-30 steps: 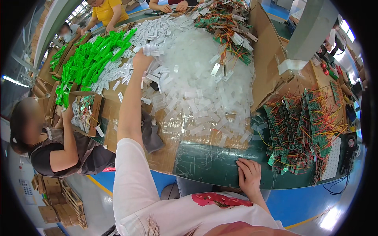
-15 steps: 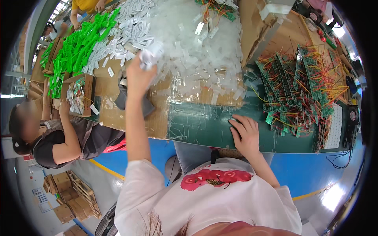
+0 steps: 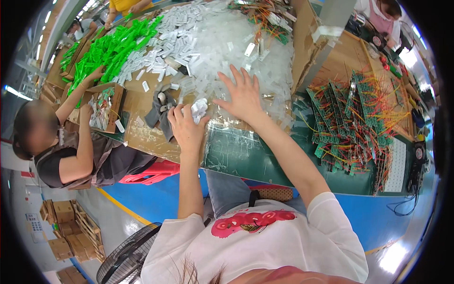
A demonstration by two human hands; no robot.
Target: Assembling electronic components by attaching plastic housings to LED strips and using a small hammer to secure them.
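Observation:
My left hand is curled round a small bunch of white plastic pieces, low over the cardboard near the table's front. Its fingertips and thumb rest against the bunch. My right hand is open, fingers spread, palm down over the near part of a heap of clear plastic pieces. Beside my left hand lies a grey cloth with something pale on it. White plastic pieces are heaped beyond it.
Bright green strips lie at the far left. A co-worker sits at the left with hands by a cardboard box. Green circuit boards with red and yellow wires are stacked at the right; more wired boards lie at the back.
My left hand has come back toward me with the white pieces, from beside the heap. My right hand has left the table's front edge and reached forward over the clear pieces, fingers spreading.

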